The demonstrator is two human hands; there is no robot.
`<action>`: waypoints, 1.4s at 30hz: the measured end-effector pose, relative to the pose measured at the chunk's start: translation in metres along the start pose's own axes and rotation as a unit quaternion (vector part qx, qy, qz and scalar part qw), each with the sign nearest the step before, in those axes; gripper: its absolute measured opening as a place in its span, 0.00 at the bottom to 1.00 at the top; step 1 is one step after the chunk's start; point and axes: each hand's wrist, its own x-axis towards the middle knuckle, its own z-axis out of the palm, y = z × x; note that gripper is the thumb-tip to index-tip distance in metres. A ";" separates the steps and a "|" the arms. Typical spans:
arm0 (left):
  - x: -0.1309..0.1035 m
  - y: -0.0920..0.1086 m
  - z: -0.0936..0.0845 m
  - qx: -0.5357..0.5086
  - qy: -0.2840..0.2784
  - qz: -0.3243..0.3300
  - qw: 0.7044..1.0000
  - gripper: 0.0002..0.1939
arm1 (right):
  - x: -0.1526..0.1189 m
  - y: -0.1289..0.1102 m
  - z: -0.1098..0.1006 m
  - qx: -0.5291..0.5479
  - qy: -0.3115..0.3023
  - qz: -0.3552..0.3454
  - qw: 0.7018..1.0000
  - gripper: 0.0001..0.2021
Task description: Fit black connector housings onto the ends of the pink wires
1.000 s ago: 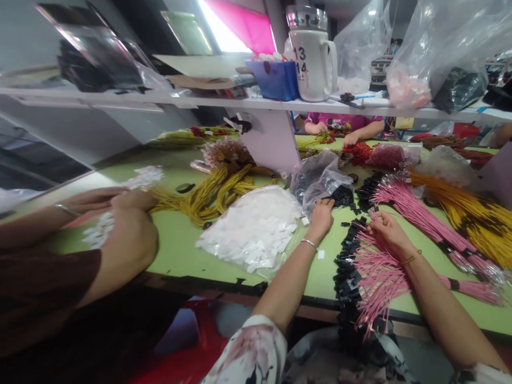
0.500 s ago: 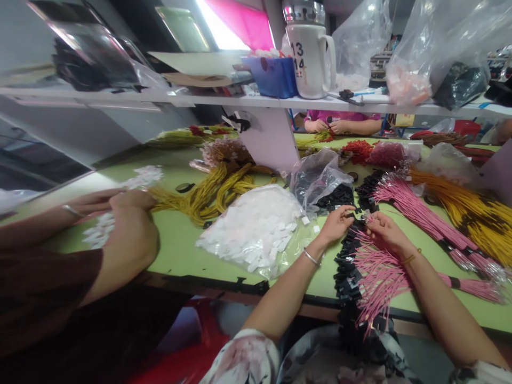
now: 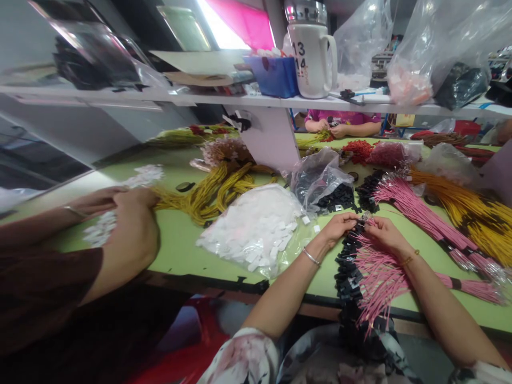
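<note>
In the head view, the left hand (image 3: pixel 340 228) pinches what looks like a black connector (image 3: pixel 359 221); the right hand (image 3: pixel 384 234) pinches a pink wire (image 3: pixel 367 215) near its silvery tip; that tip lies just right of the connector, the right hand being nearer to it, while the held wire's long axis is too small to tell; the wire fan (image 3: pixel 380 288) spreads below the right hand, a connector row (image 3: pixel 346 269) along its left edge; counted: two working hands, one white-piece bag (image 3: pixel 252 229), one mug (image 3: pixel 314 64); wires and connectors outrun counting.
</note>
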 end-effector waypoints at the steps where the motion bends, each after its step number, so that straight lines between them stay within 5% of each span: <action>1: 0.000 0.000 -0.001 -0.006 -0.003 -0.004 1.000 0.17 | 0.001 0.002 -0.001 0.001 0.002 -0.002 1.000 0.19; 8: 0.001 -0.002 -0.003 -0.058 -0.001 -0.016 0.998 0.21 | 0.003 0.005 0.001 -0.043 0.077 -0.040 0.995 0.19; 16: 0.001 0.000 -0.003 -0.036 -0.006 -0.023 0.999 0.21 | 0.004 0.005 0.002 -0.110 0.084 -0.079 0.987 0.16; 25: -0.001 0.001 0.003 0.028 0.034 0.006 0.999 0.14 | 0.001 0.006 0.003 -0.298 0.132 -0.151 0.933 0.13; 30: -0.002 0.000 0.013 0.060 0.064 0.065 0.994 0.13 | 0.006 0.007 0.001 -0.271 0.126 -0.140 0.944 0.13; 42: 0.004 -0.007 0.015 0.051 0.081 0.046 0.994 0.08 | 0.011 0.004 -0.002 -0.264 0.080 -0.130 0.952 0.12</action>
